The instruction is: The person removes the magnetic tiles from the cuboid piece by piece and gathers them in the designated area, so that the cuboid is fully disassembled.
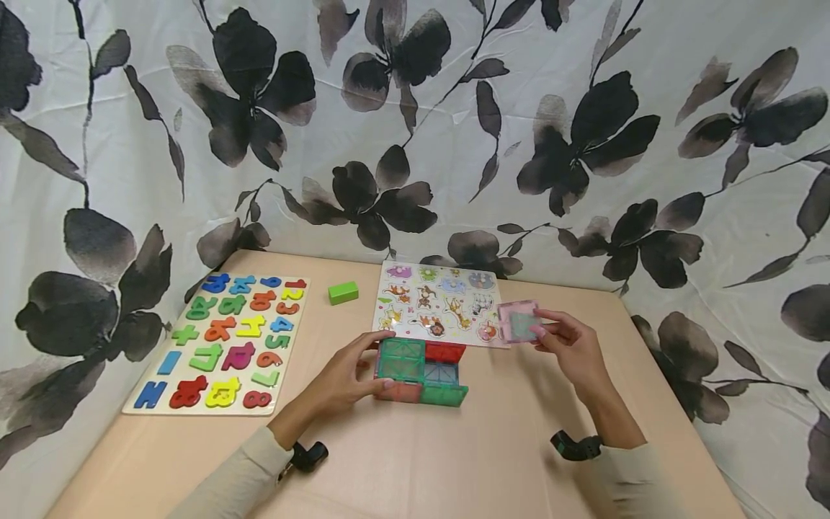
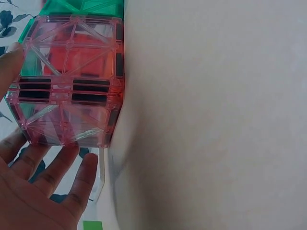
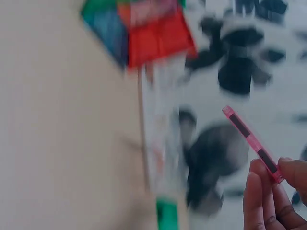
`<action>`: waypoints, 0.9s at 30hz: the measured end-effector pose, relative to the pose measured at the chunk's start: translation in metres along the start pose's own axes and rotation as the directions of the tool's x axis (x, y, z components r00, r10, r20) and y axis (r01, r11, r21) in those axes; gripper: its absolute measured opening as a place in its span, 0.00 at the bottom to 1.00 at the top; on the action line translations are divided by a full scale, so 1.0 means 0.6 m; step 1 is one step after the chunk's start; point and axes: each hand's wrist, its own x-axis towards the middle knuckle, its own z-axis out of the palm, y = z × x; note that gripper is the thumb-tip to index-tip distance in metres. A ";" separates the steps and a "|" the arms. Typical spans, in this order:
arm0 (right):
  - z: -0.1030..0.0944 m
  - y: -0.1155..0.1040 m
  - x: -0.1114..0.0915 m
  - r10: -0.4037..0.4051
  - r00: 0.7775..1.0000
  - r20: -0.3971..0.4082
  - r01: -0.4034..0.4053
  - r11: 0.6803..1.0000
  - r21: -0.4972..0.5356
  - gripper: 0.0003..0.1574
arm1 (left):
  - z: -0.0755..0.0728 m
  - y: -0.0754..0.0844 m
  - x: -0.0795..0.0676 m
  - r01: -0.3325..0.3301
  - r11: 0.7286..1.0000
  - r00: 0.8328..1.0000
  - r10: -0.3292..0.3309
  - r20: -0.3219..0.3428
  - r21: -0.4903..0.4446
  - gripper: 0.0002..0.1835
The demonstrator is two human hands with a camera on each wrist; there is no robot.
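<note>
Two sleeves (image 1: 227,476) (image 1: 632,479), one held tile (image 1: 517,322), one structure (image 1: 402,357)

Tile structure (image 3: 160,40) blurred in right wrist view, right hand (image 3: 271,203) cropped

Head view: from above, facing fwd & down, wide over table (image 1: 506,461) and floral cloth (image 1: 454,180). L wrist view: turned sideways, v. close to tile build (image 2: 69,88). R wrist view: also sideways, near pink tile (image 3: 252,143), build farther off. All 3 share build.
</note>
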 end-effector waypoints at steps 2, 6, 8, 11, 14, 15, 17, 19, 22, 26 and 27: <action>-0.031 0.027 0.010 0.029 0.999 -0.029 -0.029 1.000 -0.008 0.28 | 0.000 -0.001 0.000 -0.005 1.000 1.000 0.005 -0.001 -0.003 0.43; -0.087 0.079 0.026 0.099 0.991 -0.086 -0.102 0.994 -0.037 0.30 | 0.001 -0.002 0.001 -0.006 1.000 1.000 0.006 -0.001 -0.002 0.43; -0.108 0.102 0.032 0.135 0.984 -0.117 -0.140 0.990 -0.036 0.31 | 0.001 -0.002 0.000 -0.002 1.000 1.000 0.002 -0.001 0.001 0.43; -0.130 0.128 0.040 0.197 0.970 -0.142 -0.199 0.980 -0.001 0.31 | 0.001 -0.001 0.000 -0.002 1.000 1.000 0.002 -0.002 0.002 0.43; -0.141 0.145 0.046 0.278 0.952 -0.131 -0.272 0.960 0.061 0.31 | 0.001 -0.001 0.000 0.000 1.000 1.000 0.000 -0.002 0.000 0.43; -0.142 0.149 0.048 0.302 0.945 -0.126 -0.295 0.953 0.069 0.31 | 0.001 0.000 0.001 0.000 1.000 1.000 0.000 -0.003 -0.001 0.43; -0.142 0.154 0.053 0.338 0.933 -0.126 -0.335 0.941 0.046 0.31 | 0.001 -0.001 0.001 -0.007 1.000 1.000 0.007 -0.008 -0.001 0.43; -0.141 0.159 0.055 0.338 0.929 -0.150 -0.350 0.934 -0.063 0.30 | 0.002 0.000 0.002 -0.011 1.000 1.000 0.011 -0.012 -0.007 0.43; -0.129 0.150 0.050 0.301 0.929 -0.215 -0.354 0.891 -0.285 0.29 | 0.002 0.000 0.003 -0.016 1.000 1.000 0.016 -0.013 -0.010 0.43; -0.095 0.108 0.030 0.135 0.965 -0.227 -0.229 0.855 -0.466 0.26 | 0.001 0.001 0.001 -0.002 1.000 1.000 0.002 -0.007 -0.005 0.43; -0.082 0.095 0.024 0.083 0.976 -0.202 -0.171 0.865 -0.472 0.26 | 0.000 0.002 0.001 -0.001 1.000 1.000 0.000 -0.008 -0.003 0.43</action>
